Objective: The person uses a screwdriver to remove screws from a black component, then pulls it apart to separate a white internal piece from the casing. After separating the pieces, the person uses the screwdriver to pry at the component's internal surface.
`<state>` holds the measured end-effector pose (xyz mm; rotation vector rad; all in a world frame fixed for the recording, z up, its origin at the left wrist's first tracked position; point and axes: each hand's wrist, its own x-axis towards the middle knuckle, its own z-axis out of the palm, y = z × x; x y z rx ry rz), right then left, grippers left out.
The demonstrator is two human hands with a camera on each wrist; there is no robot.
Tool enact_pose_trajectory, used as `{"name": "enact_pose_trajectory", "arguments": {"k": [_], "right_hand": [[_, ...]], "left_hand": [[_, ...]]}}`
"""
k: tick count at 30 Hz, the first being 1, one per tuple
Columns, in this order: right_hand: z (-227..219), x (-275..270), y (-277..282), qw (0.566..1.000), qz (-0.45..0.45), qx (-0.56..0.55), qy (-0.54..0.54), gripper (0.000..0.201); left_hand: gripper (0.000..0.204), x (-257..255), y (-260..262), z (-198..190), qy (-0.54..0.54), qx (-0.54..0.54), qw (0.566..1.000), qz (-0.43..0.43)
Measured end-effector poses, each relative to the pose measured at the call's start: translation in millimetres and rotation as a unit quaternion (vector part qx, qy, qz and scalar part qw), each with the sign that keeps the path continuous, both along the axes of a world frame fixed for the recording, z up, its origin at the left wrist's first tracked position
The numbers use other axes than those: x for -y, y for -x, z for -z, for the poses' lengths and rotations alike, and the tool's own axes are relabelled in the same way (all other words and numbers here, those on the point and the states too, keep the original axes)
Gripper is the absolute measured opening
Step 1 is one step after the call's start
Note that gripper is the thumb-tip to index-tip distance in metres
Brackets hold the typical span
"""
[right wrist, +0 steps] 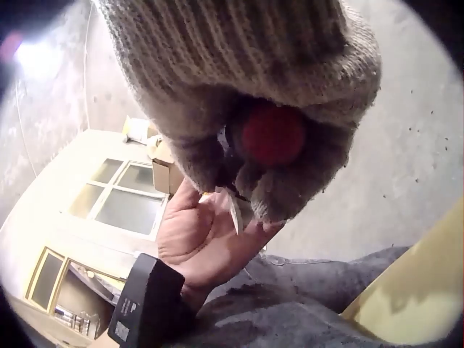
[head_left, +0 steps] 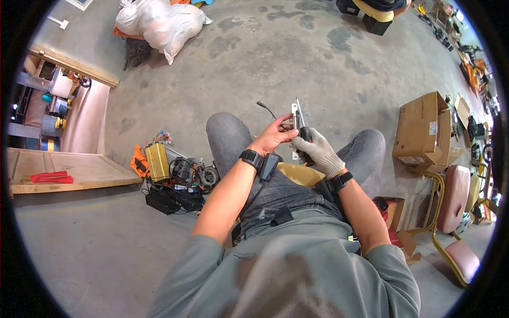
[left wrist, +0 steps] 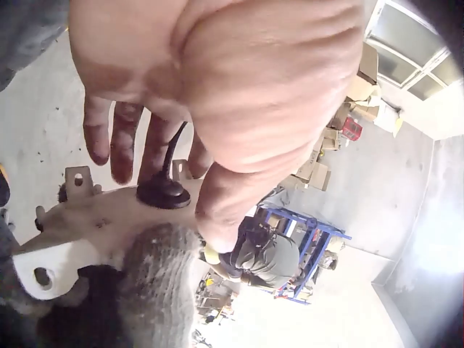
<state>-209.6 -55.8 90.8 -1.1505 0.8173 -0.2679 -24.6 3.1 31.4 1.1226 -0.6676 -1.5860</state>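
Note:
My bare left hand (head_left: 275,135) pinches a long, narrow white part (left wrist: 109,225) between thumb and fingers, above my lap. Slotted mounting tabs (left wrist: 45,279) stick out from its edges. A thin black cable (head_left: 266,108) rises from it through a black rubber grommet (left wrist: 163,192). Close against the left hand, my right hand (head_left: 319,151) wears a knitted glove. Its fingers curl round a black-handled tool with a round red end (right wrist: 274,135); the tool's working tip is hidden. The gloved fingers overlap the white part in the left wrist view.
On the floor to the left lies a pile of electrical parts (head_left: 183,175) with a gold metal box (head_left: 157,162). To the right stand a cardboard box (head_left: 419,130) and a padded chair (head_left: 453,199). White sacks (head_left: 159,24) lie ahead; another person bends over in the background.

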Motion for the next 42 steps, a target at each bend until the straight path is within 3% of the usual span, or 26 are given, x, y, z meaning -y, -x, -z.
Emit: {"name": "enact_pose_trajectory", "arguments": {"k": [4,9,14,16,19,25,31,34,36,41,42], "right_hand": [[-2.3,3.7,4.6,0.999,-0.016,0.017,-0.035,0.034],[-5.0,2.8,7.9,0.990,0.037,0.057,-0.127,0.030],[-5.4,8.4,12.5,0.990,0.033,0.056,-0.124,0.032],[-3.8,8.0,13.0,0.988,0.038,0.061,-0.134,0.033],[5.7,8.8,14.3,0.989,0.073,0.064,-0.115,0.029],[4.7,9.6,15.0,0.995,0.038,0.040,-0.079,0.037],[2.4,5.0,10.5,1.000,0.019,-0.016,0.017,0.041],[6.6,7.6,13.8,0.999,0.033,0.010,-0.034,0.039],[14.2,8.5,13.4,0.985,0.100,0.063,-0.129,0.035],[20.7,14.8,17.6,0.982,0.157,0.050,-0.092,0.035],[22.2,17.4,18.8,0.984,0.160,0.028,-0.073,0.038]], "left_hand": [[0.074,-1.1,-2.2,-8.1,-0.019,0.000,1.000,0.006],[0.053,0.3,-5.9,-14.5,-0.022,-0.119,0.992,-0.024],[0.042,3.8,-13.0,5.5,-0.028,-0.199,0.979,-0.033],[0.037,4.2,-12.2,8.6,0.023,-0.267,0.962,-0.048],[0.038,3.3,-17.5,7.7,-0.004,-0.292,0.955,-0.044],[0.040,2.3,-12.9,6.9,-0.013,-0.191,0.980,-0.048],[0.040,2.5,-10.3,-3.5,0.005,-0.260,0.965,-0.027],[0.040,1.2,-13.2,11.8,0.003,-0.188,0.982,-0.032],[0.039,1.8,-13.9,16.8,0.000,-0.191,0.981,-0.035],[0.034,2.1,-14.1,14.0,-0.059,-0.210,0.972,-0.087],[0.035,1.9,-17.3,18.7,-0.051,-0.172,0.980,-0.080]]}}
